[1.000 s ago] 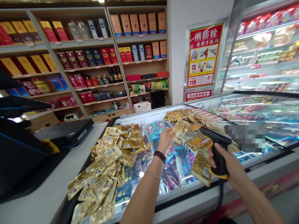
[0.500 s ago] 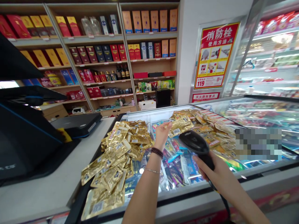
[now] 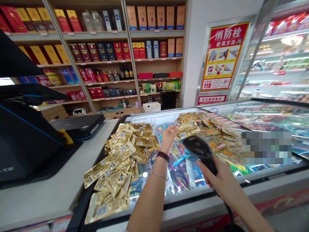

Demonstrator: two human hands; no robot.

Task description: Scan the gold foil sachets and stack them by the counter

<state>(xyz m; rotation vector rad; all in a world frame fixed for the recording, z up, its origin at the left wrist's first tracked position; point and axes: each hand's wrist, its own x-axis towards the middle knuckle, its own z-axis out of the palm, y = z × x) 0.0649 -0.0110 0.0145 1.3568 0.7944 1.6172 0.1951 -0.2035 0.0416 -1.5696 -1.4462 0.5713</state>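
Note:
My left hand (image 3: 169, 137), with a dark beaded bracelet and a thin chain at the wrist, pinches the left end of a gold foil packet (image 3: 187, 131). A barcode label faces up on that packet. My right hand (image 3: 220, 175) is wrapped round the handle of a black barcode scanner (image 3: 197, 146), whose head lies just below and right of the packet. To the left, a heap of gold foil packets (image 3: 120, 158) spreads over the glass top of a freezer (image 3: 147, 167). Another pile of gold packets (image 3: 214, 135) lies at the right, beyond the scanner.
Colourful packs show through the freezer glass. On the left, a counter (image 3: 55, 180) carries a black checkout machine (image 3: 21, 138) and a flat dark device (image 3: 79, 125). Shelves of boxes (image 3: 103, 51) line the back. The scanner's cable (image 3: 228, 212) hangs below my right hand.
The scanner and my right hand have shifted slightly left, closer to the packet. My left fingers look a little straighter, still at the packet's end. The view has tilted slightly.

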